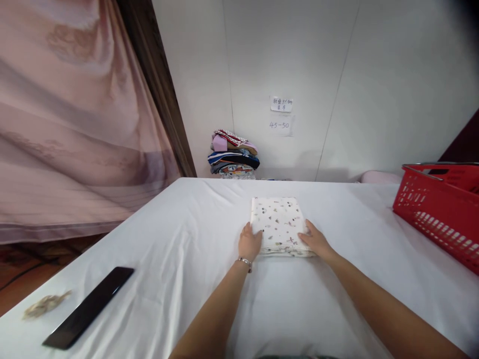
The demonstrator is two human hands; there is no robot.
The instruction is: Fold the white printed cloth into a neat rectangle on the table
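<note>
A folded white cloth [279, 219] with a small scattered print lies flat on the white-covered table, its stacked layers showing along the near edge. My left hand [250, 243], with a bracelet at the wrist, grips the cloth's left side near the front corner, thumb on top. On the opposite side my right hand [314, 238] holds the right edge, its thumb also over the top. The fingers of both hands are partly hidden at the cloth's sides.
A red plastic basket [437, 214] stands at the table's right. To the left lie a long flat black object [90, 306] and a small beige bundle [47, 305]. Behind the table rises a pile of folded fabrics [234, 154]; a pink curtain [82, 114] hangs at left.
</note>
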